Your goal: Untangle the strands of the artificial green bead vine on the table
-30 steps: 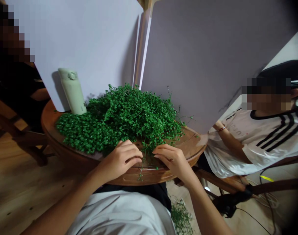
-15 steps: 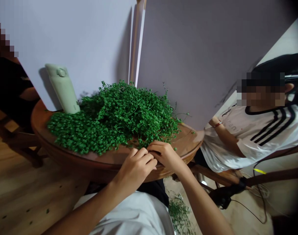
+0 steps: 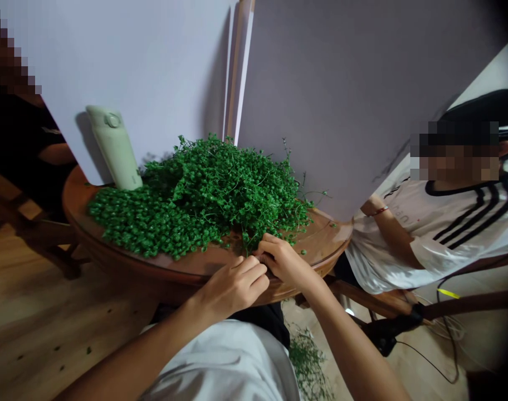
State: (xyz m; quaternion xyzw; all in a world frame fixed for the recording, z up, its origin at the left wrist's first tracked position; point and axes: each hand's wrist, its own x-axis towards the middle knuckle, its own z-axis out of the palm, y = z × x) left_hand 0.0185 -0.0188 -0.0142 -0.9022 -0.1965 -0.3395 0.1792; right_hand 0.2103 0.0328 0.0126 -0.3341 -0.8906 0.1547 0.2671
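at the far left, a person in dark clothes (image 3: 15, 133) sits above the wooden floor (image 3: 40, 340), beside the round wooden worktop (image 3: 81, 206). on the left part of the worktop, a pale green insulated flask (image 3: 114, 147) stands tilted, leaning against a white board (image 3: 141, 67), its base at the edge of a big heap of green sprigs (image 3: 204, 195) with tiny round leaves. the heap covers most of the worktop's far half. the left hand (image 3: 233, 288) lies at the near edge of the heap, its fingers curled and narrow. the right hand (image 3: 284, 260) sits just beside it, with its fingertips (image 3: 264, 252) bent down into the fringe of thin stems. both hands are narrowly closed over the near rim, but at this size i cannot tell whether they hold a stem. the stems look fine and tangled, so a light fingertip pinch low on a single strand, easing it rather than pulling, would likely spare the leaves. to the right stands a grey board (image 3: 341, 100), and loose sprigs (image 3: 308, 362) lie on the floor below the rim. further right, a co-worker in a white striped t-shirt (image 3: 458, 239) sits with a red bracelet (image 3: 378, 211) on one wrist.
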